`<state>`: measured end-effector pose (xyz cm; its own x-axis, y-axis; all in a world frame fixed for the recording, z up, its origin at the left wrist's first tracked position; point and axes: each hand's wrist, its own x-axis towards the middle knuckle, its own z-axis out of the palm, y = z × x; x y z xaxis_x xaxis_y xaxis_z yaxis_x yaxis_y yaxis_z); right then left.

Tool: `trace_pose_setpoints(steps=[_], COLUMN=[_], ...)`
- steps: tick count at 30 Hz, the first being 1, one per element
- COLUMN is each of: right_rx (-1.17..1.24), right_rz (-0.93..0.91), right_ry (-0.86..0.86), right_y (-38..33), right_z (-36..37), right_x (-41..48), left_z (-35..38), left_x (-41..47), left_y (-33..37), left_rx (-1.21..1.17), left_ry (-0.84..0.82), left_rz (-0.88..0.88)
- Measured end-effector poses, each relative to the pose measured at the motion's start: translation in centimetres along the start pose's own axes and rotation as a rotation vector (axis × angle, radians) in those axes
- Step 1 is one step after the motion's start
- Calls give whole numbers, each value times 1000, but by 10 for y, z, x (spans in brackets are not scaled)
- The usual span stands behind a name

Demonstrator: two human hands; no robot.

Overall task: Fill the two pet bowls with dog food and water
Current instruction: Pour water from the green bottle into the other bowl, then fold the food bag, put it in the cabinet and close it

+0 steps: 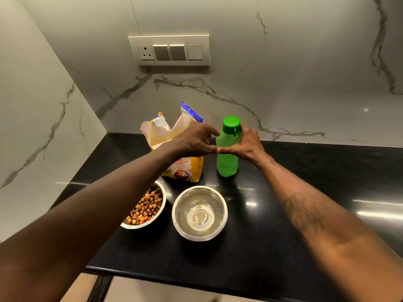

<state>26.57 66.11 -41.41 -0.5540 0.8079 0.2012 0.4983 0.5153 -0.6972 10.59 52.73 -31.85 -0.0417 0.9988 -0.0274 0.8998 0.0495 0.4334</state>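
A green water bottle [226, 158] with its green cap on stands upright on the black counter [305, 171]. My right hand [248, 144] wraps its upper part from the right, thumb across the front. My left hand [194, 138] reaches in from the left, fingers spread, fingertips at the bottle's neck. Behind my left hand stands the opened yellow dog food bag [185, 168]. Nearer to me sit two steel bowls: the left bowl [162, 205] holds brown kibble and is partly hidden by my left forearm; the right bowl [220, 205] holds what looks like clear water.
The counter sits in a corner between marble walls at the left and the back. A switch panel [170, 51] is mounted on the back wall above the bag. The counter's front edge [174, 273] runs just below the bowls.
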Motion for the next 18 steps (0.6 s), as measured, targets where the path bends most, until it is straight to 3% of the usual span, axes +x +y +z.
trace_pose_setpoints(steps=[14, 18], right_rx=[90, -35], right_rz=[74, 274], right_ry=[-100, -196], right_y=[3, 11], right_z=[-12, -9], right_x=[1, -13], left_z=[-1, -3], left_x=[-31, -40], left_y=[-61, -84], left_rx=[-26, -19], left_ry=[88, 3], left_rz=[-34, -110])
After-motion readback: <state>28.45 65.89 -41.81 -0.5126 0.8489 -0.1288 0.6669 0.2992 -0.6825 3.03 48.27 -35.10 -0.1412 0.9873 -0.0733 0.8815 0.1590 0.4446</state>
